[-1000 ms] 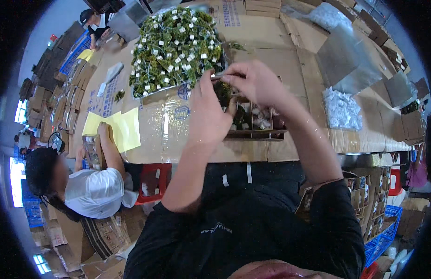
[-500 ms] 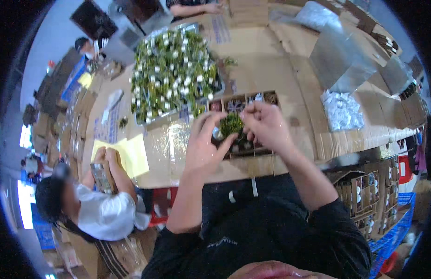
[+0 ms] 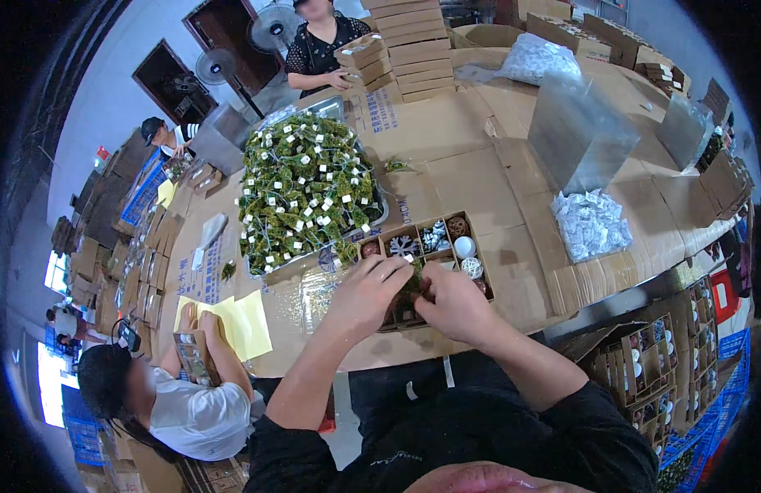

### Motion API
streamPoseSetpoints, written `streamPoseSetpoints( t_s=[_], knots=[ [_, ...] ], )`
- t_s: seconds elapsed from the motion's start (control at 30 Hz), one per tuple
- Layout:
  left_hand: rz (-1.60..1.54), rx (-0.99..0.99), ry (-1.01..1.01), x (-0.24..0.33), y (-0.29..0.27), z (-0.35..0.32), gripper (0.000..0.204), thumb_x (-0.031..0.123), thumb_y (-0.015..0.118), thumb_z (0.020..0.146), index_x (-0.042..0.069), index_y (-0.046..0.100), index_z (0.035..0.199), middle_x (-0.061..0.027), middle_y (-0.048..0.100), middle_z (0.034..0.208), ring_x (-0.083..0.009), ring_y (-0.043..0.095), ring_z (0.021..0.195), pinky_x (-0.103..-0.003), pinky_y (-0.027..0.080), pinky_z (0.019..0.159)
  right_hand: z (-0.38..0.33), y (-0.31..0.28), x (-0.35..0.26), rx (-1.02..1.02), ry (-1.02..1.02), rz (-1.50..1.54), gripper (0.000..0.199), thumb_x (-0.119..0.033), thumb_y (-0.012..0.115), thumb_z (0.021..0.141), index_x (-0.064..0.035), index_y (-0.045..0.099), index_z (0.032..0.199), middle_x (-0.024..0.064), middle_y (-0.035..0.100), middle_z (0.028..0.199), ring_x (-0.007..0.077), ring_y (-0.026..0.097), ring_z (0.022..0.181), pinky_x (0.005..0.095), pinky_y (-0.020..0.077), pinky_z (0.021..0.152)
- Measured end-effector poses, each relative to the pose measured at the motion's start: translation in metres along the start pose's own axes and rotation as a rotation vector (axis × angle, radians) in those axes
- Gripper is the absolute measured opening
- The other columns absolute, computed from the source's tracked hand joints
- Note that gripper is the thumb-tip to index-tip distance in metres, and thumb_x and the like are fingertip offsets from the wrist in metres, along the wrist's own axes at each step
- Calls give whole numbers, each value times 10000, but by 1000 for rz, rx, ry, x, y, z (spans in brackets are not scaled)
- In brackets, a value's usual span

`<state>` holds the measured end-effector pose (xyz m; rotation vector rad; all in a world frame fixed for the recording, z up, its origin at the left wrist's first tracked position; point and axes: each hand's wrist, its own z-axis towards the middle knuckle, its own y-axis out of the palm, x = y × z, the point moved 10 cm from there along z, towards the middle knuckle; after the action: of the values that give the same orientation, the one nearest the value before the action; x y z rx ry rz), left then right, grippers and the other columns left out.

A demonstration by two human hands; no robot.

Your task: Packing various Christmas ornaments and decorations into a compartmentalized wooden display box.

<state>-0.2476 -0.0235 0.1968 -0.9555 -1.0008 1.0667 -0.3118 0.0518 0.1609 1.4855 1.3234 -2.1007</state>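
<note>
A brown divided box (image 3: 479,264) lies on the cardboard-covered table (image 3: 446,164) right in front of me. Its back compartments hold a white snowflake (image 3: 403,245), a white ball (image 3: 464,246) and a wicker ball (image 3: 457,224). Both hands meet over the box's front compartments. My left hand (image 3: 366,293) and my right hand (image 3: 456,306) pinch a small green sprig (image 3: 413,278) between their fingertips, and the hands hide most of it. Behind the box stands a tray piled with green garland pieces with white tags (image 3: 302,193).
Yellow sheets (image 3: 232,322) lie at the left near a seated co-worker (image 3: 171,407) holding a box. A person (image 3: 321,41) stands at the far side by stacked flat cartons (image 3: 409,41). Clear plastic boxes (image 3: 574,135) and a bag of white pieces (image 3: 590,223) sit right.
My hands lifted a green sprig from the box area, worked it between the fingers, and have now brought it down onto the box's front compartments. The view has tilted upward.
</note>
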Motion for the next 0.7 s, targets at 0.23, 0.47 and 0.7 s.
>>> streamPoseSetpoints(
  t_s=[0.23, 0.47, 0.7],
  knots=[
    [7, -49, 28, 3, 7, -11, 350, 52, 561, 810, 8, 597, 1155, -89, 595, 1201, -273, 556, 1139, -360, 494, 935, -6, 16, -6, -145, -2, -387, 258, -152, 627, 775, 9, 579, 971, 211, 671, 795, 387, 677, 783, 496, 550, 693],
    [-172, -52, -98, -5, 2, -16, 382, 77, 669, 786, 35, 607, 1161, -112, 591, 1226, -311, 591, 1103, -397, 518, 903, -5, 16, 1, -47, -12, -382, 279, -139, 637, 764, -33, 546, 1006, 199, 660, 753, 402, 658, 726, 518, 523, 647],
    [-266, 100, -192, -8, 10, -21, 300, 124, 756, 752, 46, 695, 1035, -64, 671, 1176, -282, 638, 1017, -362, 538, 867, -4, 16, 0, -42, -150, -367, 144, -171, 591, 817, -43, 644, 855, 164, 667, 766, 352, 681, 724, 467, 547, 629]
  ],
)
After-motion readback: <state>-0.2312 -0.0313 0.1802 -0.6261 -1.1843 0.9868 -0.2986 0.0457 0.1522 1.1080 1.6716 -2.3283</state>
